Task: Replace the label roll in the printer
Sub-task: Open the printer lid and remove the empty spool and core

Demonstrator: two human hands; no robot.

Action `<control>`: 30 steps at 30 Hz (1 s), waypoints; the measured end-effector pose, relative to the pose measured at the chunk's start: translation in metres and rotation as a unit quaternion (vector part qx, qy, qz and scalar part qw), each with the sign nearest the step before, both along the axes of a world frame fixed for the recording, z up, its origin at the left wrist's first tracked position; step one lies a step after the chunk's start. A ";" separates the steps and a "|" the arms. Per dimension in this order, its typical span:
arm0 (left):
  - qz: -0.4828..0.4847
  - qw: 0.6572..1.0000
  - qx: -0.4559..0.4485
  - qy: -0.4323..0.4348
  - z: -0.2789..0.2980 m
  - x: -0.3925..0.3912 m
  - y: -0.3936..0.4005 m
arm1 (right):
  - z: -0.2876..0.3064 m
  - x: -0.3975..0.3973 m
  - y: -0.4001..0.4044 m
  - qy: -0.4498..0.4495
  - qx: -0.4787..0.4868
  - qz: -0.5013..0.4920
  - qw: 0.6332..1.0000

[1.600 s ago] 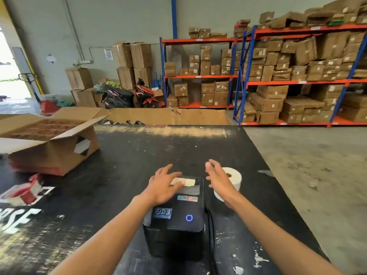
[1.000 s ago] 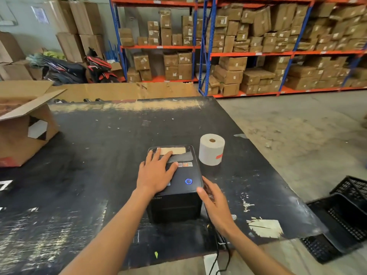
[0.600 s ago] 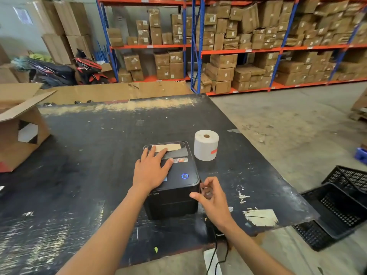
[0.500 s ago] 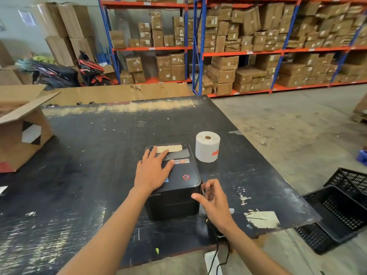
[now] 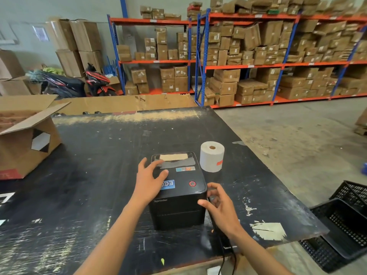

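Printer [image 5: 178,193]: black box, lid down, near the front edge of the black table [image 5: 95,155]; round button on its top ringed red; blue sticker and a tan label strip on the lid.

Label roll [image 5: 212,156]: white, standing on end on the table, just beside the printer's far right corner, untouched.

Left hand [image 5: 149,181]: laid flat on the printer's top, fingers spread, gripping nothing.

Right hand [image 5: 221,207]: at the printer's right side, fingers loosely curled and parted, thumb tip at the near right corner; holds nothing.

Cables [image 5: 224,253]: black, hanging over the table's front edge beneath the right wrist.

Cardboard box [image 5: 25,143]: open flaps, at the table's left.

Black crates [image 5: 343,221]: on the floor, right.
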State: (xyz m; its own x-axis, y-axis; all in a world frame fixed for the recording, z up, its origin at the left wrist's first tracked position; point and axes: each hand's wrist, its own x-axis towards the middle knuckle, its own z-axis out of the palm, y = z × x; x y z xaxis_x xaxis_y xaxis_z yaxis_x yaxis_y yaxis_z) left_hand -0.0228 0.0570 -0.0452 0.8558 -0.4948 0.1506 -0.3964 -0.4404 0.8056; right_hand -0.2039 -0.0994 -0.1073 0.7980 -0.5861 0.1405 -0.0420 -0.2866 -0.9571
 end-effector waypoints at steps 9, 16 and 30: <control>-0.019 0.971 -0.190 0.146 0.025 0.009 0.011 | 0.074 0.059 -0.018 -0.043 -0.031 -0.094 0.994; -0.039 0.971 -0.183 0.146 0.040 0.020 -0.001 | 0.120 0.119 -0.049 0.009 -0.030 -0.098 0.995; -0.079 0.978 -0.121 0.152 0.006 0.055 -0.013 | 0.081 0.114 -0.058 0.197 0.016 0.091 0.976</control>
State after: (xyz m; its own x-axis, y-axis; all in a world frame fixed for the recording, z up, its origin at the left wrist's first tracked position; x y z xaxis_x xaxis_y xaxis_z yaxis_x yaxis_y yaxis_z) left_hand 0.0323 0.0438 -0.0388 0.7947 -0.6063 0.0294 -0.1698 -0.1756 0.9697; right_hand -0.0903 -0.1575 -0.0259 0.8774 -0.4291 -0.2145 -0.3602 -0.2938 -0.8854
